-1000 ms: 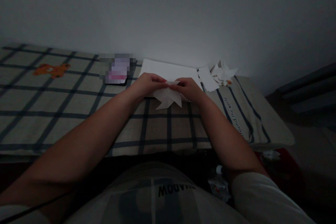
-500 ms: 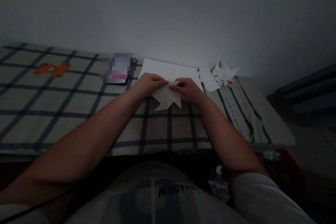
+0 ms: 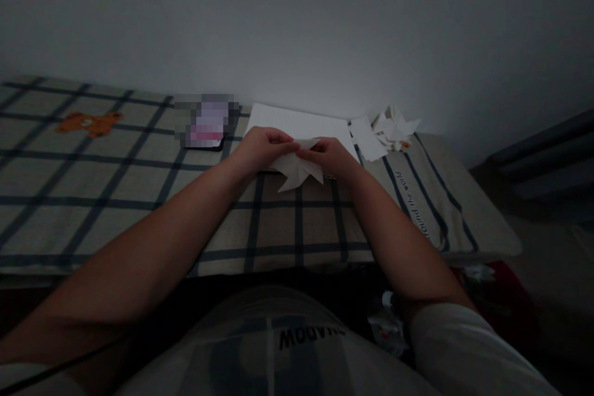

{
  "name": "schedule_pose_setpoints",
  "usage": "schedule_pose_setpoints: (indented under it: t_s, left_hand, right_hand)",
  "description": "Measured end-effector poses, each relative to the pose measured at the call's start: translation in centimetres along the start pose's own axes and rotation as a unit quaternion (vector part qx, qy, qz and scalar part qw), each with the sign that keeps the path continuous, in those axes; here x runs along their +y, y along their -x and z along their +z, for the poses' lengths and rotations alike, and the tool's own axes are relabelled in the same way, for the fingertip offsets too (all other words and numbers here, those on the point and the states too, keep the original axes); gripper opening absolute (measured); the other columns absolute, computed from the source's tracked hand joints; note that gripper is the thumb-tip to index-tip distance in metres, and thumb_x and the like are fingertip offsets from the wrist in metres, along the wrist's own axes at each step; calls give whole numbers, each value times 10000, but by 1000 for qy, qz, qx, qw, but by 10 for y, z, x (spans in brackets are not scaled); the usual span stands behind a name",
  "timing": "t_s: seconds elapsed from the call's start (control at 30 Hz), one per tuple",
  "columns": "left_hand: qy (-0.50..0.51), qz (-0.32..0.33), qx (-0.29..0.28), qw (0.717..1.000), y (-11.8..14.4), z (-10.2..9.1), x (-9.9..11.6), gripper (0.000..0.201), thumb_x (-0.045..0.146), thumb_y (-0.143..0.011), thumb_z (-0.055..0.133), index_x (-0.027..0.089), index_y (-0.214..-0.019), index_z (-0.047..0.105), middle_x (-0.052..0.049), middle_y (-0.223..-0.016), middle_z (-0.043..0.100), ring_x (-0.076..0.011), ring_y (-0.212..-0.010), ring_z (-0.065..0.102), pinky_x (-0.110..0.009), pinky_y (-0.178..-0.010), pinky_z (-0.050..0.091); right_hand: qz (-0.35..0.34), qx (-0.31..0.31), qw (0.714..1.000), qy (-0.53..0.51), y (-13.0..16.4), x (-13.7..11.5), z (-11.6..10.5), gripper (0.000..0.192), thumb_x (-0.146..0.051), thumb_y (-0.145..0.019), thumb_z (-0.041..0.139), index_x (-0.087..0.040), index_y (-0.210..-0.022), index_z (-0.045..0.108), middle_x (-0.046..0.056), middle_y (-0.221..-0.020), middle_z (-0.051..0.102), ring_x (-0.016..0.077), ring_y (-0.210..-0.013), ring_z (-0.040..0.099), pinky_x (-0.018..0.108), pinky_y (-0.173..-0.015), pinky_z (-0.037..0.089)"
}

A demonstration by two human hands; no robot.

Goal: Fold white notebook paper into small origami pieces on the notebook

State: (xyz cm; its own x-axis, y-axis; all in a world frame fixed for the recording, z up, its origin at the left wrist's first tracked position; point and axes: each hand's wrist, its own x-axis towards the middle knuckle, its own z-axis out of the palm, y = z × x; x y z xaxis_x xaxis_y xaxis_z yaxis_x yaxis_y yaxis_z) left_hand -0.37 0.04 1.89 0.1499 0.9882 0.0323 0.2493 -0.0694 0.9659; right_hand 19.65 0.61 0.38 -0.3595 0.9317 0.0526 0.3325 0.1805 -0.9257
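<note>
A white piece of folded paper with several pointed flaps is held over the front edge of a white pad of paper. My left hand pinches its upper edge from the left, thumb and fingers closed. From the other side my right hand grips the same edge, its fingertips almost touching those of the left. The fingers partly cover the top of the folded paper. To the right of the pad lie a small white paper slip and a heap of folded paper pieces.
The checked cloth covers the table up to the wall. A phone lies left of the pad, and an orange bear figure shows farther left. Below the table edge is a clear plastic bottle.
The folded paper has tilted slightly and its lower points have shifted up and a little to the right. Both hands keep their pinch on it.
</note>
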Motion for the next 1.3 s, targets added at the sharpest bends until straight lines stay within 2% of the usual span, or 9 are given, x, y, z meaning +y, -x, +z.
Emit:
schedule_pose_setpoints:
  t_s: [0.13, 0.27, 0.43, 0.53, 0.77, 0.87, 0.97, 1.07, 1.3]
  left_hand:
    - [-19, 31, 11, 999, 0, 3, -4, 178, 323, -711, 832, 162, -759, 772, -3, -660, 687, -110, -585, 554, -235, -548, 400]
    - [-30, 52, 26, 998, 0, 6, -8, 176, 326, -721, 831, 166, -772, 777, 1, -668, 691, -114, -607, 566, -237, -576, 426]
    - [6, 45, 22, 999, 1, 7, -8, 208, 338, -727, 825, 154, -807, 770, -5, -676, 690, -117, -597, 570, -243, -569, 431]
    - [10, 42, 21, 999, 1, 6, -6, 212, 339, -718, 820, 151, -787, 754, -1, -660, 676, -113, -582, 558, -238, -559, 415]
    - [32, 36, 30, 998, -2, 6, -10, 282, 428, -736, 760, 166, -669, 682, 15, -582, 584, -100, -530, 467, -241, -505, 322]
    - [26, 44, 36, 998, -2, 5, -12, 292, 450, -725, 758, 174, -680, 676, 8, -603, 583, -108, -552, 466, -245, -511, 316]
    - [22, 47, 61, 997, -1, 5, -12, 281, 442, -735, 735, 184, -672, 642, 20, -596, 529, -105, -559, 430, -248, -522, 302]
    - [20, 46, 81, 995, -1, 6, -10, 272, 440, -739, 714, 192, -676, 621, 25, -604, 497, -110, -577, 410, -251, -537, 292]
    - [48, 40, 120, 991, -6, 2, -8, 299, 496, -738, 696, 207, -732, 622, 10, -667, 544, -138, -645, 437, -272, -592, 343]
  right_hand:
    - [23, 12, 1000, 5, -2, 4, 0, 349, -513, -766, 780, -183, -716, 677, -15, -652, 609, 115, -620, 463, 266, -550, 320]
    - [16, 4, 1000, -17, 0, 5, 0, 346, -502, -779, 775, -165, -752, 699, 1, -686, 640, 116, -629, 480, 274, -574, 365]
    - [13, 1, 999, -33, 1, -1, 2, 142, -304, -754, 763, -184, -814, 715, 17, -810, 727, 142, -715, 591, 298, -696, 484]
    - [3, -1, 1000, -18, 1, -5, 2, 97, -265, -744, 742, -196, -806, 712, 11, -813, 736, 152, -725, 606, 297, -695, 490]
    - [10, -23, 1000, -9, 3, -5, 1, 163, -318, -728, 760, -195, -832, 736, 6, -803, 728, 150, -726, 584, 285, -672, 468]
    - [15, -28, 999, -12, 3, -3, 1, 222, -393, -714, 800, -197, -745, 701, -12, -702, 661, 133, -656, 522, 279, -608, 411]
    - [16, -16, 1000, -10, 2, -3, 1, 317, -485, -731, 794, -202, -673, 663, -28, -629, 589, 119, -609, 450, 279, -567, 351]
    - [20, -4, 999, -38, 0, -2, 2, 318, -518, -775, 744, -204, -744, 706, -7, -702, 647, 131, -649, 487, 285, -596, 383]
    - [43, 54, 994, -82, -3, 0, -1, 227, -414, -780, 766, -219, -736, 659, -12, -685, 618, 120, -630, 522, 276, -619, 421]
